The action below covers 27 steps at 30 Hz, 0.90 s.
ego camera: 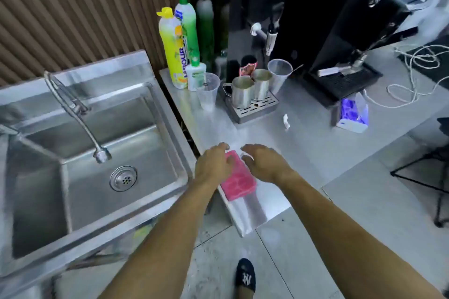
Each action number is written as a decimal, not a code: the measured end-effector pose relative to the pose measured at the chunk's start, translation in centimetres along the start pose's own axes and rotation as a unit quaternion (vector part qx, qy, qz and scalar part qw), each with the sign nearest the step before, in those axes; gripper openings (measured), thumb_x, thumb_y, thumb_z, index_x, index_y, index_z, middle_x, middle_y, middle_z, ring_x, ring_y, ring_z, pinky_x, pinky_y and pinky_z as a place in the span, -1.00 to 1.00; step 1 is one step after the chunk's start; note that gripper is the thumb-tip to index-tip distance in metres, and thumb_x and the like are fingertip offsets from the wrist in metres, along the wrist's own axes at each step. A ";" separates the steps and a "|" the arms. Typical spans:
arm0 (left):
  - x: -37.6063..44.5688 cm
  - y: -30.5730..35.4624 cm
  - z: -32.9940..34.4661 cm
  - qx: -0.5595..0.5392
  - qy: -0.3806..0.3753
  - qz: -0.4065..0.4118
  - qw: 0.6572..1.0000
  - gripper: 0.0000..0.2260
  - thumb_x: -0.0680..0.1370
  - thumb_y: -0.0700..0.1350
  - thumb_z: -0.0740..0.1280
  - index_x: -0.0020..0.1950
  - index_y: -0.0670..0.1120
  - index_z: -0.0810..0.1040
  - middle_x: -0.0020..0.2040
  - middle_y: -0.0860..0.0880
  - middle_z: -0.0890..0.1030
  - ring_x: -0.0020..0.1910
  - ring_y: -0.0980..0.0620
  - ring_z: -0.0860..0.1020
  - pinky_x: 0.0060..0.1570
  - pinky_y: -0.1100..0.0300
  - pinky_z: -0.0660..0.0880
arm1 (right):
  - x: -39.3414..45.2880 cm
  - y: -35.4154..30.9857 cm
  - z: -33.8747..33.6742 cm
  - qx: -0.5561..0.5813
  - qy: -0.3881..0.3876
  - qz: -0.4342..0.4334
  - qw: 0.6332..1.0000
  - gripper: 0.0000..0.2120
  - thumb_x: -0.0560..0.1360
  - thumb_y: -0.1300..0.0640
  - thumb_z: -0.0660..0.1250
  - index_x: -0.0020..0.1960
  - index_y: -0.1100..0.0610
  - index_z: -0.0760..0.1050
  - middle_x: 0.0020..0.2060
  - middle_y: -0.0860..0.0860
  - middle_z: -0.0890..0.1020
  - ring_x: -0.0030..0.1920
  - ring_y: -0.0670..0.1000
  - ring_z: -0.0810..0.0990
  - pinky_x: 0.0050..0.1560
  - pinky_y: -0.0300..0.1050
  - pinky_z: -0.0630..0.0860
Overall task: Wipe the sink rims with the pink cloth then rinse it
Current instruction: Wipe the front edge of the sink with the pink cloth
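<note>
Pink cloth (pixel 239 178) lying folded on near end of steel counter (pixel 301 143), just right of sink (pixel 102 153). Left hand (pixel 211 165) resting on cloth's left edge, fingers loosely spread, not gripping. Right hand (pixel 264 161) hovering at cloth's far right corner, fingers open and curved. Faucet (pixel 73 107) hanging over basin. Detergent bottles (pixel 178 43), steel mugs (pixel 251 86) standing far along counter.

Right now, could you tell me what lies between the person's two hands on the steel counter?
In the head view, the folded pink cloth lies between the left hand and the right hand, on the counter near its front edge.
</note>
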State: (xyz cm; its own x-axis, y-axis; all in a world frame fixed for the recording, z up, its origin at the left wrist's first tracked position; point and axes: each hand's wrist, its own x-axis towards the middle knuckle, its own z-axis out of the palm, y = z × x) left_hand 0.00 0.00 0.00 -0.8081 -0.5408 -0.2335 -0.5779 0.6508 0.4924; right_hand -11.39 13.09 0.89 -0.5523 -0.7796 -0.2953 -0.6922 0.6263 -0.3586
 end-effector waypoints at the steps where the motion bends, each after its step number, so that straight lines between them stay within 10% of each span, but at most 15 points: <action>1: -0.2 0.4 1.4 -0.006 -0.009 -0.010 1.000 -0.65 0.67 -0.02 0.23 0.46 -0.02 0.44 0.34 -0.08 0.59 0.31 -0.16 0.57 0.19 -0.03 0.55 | 0.1 0.8 0.7 -0.010 -0.001 -0.021 1.000 -0.62 0.70 0.07 0.16 0.47 0.13 0.47 0.43 0.09 0.54 0.44 0.18 0.46 0.44 0.07 0.37; 9: -0.8 1.3 11.1 -0.007 0.036 -0.081 0.996 -0.31 0.71 0.12 0.06 0.70 -0.16 -0.17 0.70 -0.12 -0.14 0.67 -0.07 -0.23 0.62 0.05 -0.29 | 0.3 6.8 7.2 -0.054 0.001 -0.063 0.997 -0.47 0.75 -0.01 0.01 0.69 0.09 0.08 0.69 0.03 0.06 0.69 0.09 -0.01 0.67 0.05 -0.01; 14: -0.4 1.0 13.1 0.055 0.076 -0.074 0.993 -0.29 0.68 0.16 0.04 0.70 -0.17 -0.13 0.70 -0.13 -0.12 0.68 -0.09 -0.21 0.64 -0.04 -0.22 | 0.1 8.8 9.4 -0.032 0.014 -0.085 0.996 -0.46 0.76 -0.02 -0.03 0.69 0.09 -0.03 0.69 0.02 -0.05 0.69 0.06 -0.15 0.68 0.02 -0.18; 20: 1.6 -2.9 10.9 0.169 0.032 0.127 0.977 -0.31 0.67 0.18 0.03 0.69 -0.19 0.02 0.70 -0.18 0.02 0.69 -0.15 -0.07 0.65 -0.07 -0.14 | 0.1 8.8 10.6 -0.042 0.077 -0.066 0.994 -0.45 0.76 -0.03 -0.01 0.69 0.13 0.03 0.68 0.05 0.03 0.69 0.07 -0.07 0.69 0.01 -0.14; 27: 1.7 -1.7 12.2 0.158 0.054 0.051 0.985 -0.25 0.61 0.27 0.00 0.70 -0.13 0.02 0.71 -0.10 0.00 0.69 -0.11 -0.09 0.64 -0.14 -0.11 | 0.3 9.0 11.6 -0.068 0.121 -0.072 0.988 -0.44 0.74 -0.05 -0.07 0.68 0.16 0.09 0.67 0.10 0.10 0.68 0.12 0.00 0.69 0.05 -0.09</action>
State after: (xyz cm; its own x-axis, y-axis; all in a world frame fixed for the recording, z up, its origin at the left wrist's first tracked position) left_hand -1.77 4.43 -11.45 -0.8571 -0.5059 -0.0973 -0.5143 0.8289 0.2202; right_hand -12.37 18.61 -12.72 -0.5270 -0.8495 -0.0243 -0.8187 0.5151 -0.2537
